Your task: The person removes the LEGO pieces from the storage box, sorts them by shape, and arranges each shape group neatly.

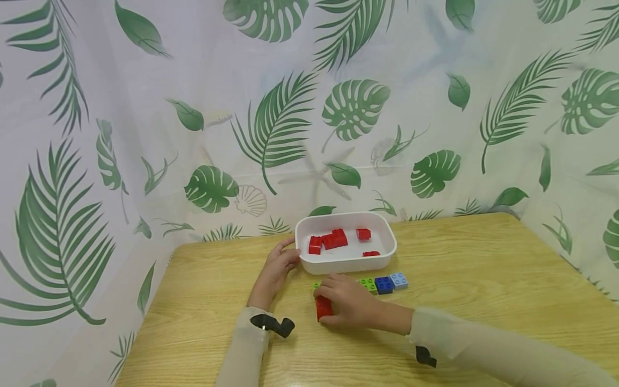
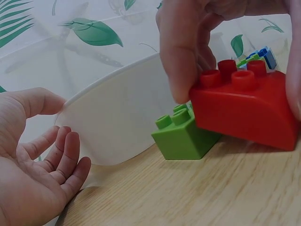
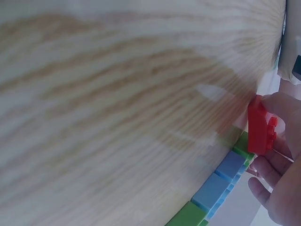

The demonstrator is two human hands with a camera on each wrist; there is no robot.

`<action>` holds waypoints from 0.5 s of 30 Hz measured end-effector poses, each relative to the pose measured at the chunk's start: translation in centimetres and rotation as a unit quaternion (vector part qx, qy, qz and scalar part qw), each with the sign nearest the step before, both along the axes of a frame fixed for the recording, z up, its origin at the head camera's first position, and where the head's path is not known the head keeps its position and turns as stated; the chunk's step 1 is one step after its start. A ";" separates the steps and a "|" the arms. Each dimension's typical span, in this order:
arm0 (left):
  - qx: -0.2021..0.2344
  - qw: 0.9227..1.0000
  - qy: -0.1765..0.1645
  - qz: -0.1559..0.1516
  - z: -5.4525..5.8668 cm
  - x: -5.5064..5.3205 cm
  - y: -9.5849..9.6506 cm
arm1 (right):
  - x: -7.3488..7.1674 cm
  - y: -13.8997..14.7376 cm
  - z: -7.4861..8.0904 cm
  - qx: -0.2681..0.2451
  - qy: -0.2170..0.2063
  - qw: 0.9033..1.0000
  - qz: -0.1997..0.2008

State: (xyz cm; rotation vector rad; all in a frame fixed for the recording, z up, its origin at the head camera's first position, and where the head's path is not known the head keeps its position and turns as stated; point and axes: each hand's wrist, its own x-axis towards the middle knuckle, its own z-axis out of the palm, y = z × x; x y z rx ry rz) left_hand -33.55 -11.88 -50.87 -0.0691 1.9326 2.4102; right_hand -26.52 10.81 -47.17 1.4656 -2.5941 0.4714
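My right hand (image 1: 350, 301) pinches a red building brick (image 2: 242, 106) between thumb and fingers. The brick has studs on top and a curved slope at one end, and it is tilted close over the table. Just behind it, a light green brick (image 2: 181, 139) forms the left end of a row on the table. Part of that row is hidden under my right hand in the head view. At the left end of the white tub (image 1: 345, 264), my left hand (image 1: 276, 269) touches the wall near the rim, its other fingers loosely bent.
Several red bricks (image 1: 336, 238) lie inside the tub. The row continues right with another green brick (image 1: 368, 285), a dark blue brick (image 1: 384, 285) and a light blue brick (image 1: 398, 280). A leaf-patterned curtain (image 1: 300, 107) hangs behind the wooden table (image 1: 483, 269).
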 end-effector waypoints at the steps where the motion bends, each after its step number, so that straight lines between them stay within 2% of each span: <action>1: 0.000 1.000 0.002 -0.001 0.0 0.0 0.0 | 0.0 0.0 0.0 -0.001 0.000 1.000 0.000; 6: 0.003 1.000 0.002 0.001 0.2 0.1 0.1 | 0.1 -0.1 -0.1 -0.009 0.008 1.000 0.008; 15: 0.006 1.000 -0.004 -0.005 0.2 0.1 0.1 | 0.1 0.1 -0.6 -0.004 0.008 1.000 -0.002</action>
